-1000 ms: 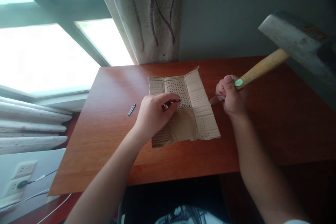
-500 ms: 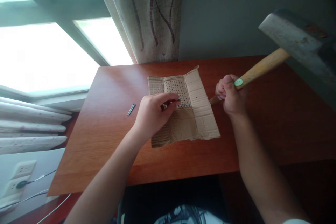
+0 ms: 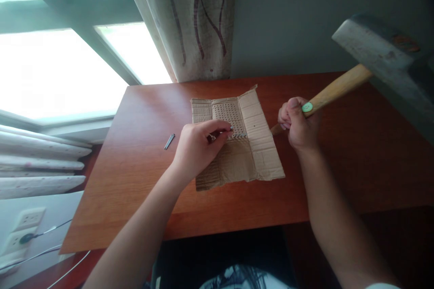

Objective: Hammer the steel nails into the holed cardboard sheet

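Observation:
A creased sheet of cardboard [image 3: 267,144] lies on the wooden table, with a grid of small holes punched in its middle. Over that grid, my left hand [image 3: 205,144] pinches a nail [image 3: 231,128]; only the head shows between thumb and forefinger. A short row of nails [image 3: 240,135] stands in the holes beside my fingertips. My right hand [image 3: 301,124] is wrapped round the wooden handle of a hammer [image 3: 376,45], whose heavy metal head is raised at the upper right. A few loose nails [image 3: 169,141] rest on the table left of my left hand.
The reddish-brown table [image 3: 135,189] has its near edge just in front of my body. A window [image 3: 50,76] is at the left, with a patterned curtain [image 3: 203,18] behind the table. Wall sockets [image 3: 25,230] with a plugged-in cable are at the lower left.
The hammer has shifted very slightly left and down in my right hand. My left hand and the cardboard stay where they were.

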### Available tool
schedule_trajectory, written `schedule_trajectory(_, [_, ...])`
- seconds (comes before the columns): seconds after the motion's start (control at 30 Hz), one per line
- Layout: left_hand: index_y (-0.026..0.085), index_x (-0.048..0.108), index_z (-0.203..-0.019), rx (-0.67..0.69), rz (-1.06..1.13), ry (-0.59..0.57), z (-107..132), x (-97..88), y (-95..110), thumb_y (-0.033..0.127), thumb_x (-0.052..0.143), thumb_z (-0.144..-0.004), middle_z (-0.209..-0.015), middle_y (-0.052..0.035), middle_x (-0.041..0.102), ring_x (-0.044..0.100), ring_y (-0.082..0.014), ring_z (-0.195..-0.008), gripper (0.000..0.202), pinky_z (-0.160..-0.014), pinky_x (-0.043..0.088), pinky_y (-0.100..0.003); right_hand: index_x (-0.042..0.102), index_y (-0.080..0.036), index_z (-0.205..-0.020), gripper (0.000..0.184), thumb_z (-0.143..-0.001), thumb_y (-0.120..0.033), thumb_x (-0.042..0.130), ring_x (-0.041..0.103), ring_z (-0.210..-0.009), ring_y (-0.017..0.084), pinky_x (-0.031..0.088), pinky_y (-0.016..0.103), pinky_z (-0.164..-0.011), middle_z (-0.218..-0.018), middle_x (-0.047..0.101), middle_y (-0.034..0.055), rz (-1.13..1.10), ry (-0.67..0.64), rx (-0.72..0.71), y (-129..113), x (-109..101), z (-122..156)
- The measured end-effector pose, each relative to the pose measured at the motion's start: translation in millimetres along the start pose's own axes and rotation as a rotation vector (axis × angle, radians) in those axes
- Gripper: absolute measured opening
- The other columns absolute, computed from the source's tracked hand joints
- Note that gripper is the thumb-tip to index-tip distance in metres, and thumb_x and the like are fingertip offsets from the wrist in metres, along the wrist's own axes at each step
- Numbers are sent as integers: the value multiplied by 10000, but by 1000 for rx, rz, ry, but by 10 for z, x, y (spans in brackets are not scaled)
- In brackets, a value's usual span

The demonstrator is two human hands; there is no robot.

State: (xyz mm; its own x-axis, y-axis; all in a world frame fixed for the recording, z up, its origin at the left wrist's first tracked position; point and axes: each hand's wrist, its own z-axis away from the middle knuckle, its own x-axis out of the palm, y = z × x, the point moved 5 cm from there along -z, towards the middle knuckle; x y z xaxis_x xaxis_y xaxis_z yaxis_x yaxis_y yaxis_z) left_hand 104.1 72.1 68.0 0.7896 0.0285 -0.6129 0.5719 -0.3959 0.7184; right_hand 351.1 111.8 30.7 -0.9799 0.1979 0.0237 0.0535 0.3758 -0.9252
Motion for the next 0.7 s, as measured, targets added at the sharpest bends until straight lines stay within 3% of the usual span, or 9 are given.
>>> schedule_trajectory(0.5, [192, 766, -876, -16, 7, 3, 5, -6, -6, 230, 674, -852, -758, -7, 772, 636, -110, -570, 103, -550, 493, -215, 348, -235, -556, 576, -883, -611, 639, 304, -383, 85, 212, 277, -381, -467, 297, -63, -43, -11, -20, -13, 7, 0])
schedule_trajectory(0.7, [190, 766, -875, -20, 10, -2, 4, -3, 2, 227, 673, -854, -760, -11, 773, 648, -114, -574, 101, -554, 498, -219, 330, -245, -553, 609, -849, -692, 618, 303, -390, 98, 218, 285, -379, -464, 297, -54, 26, 3, 20, -28, 10, 7])
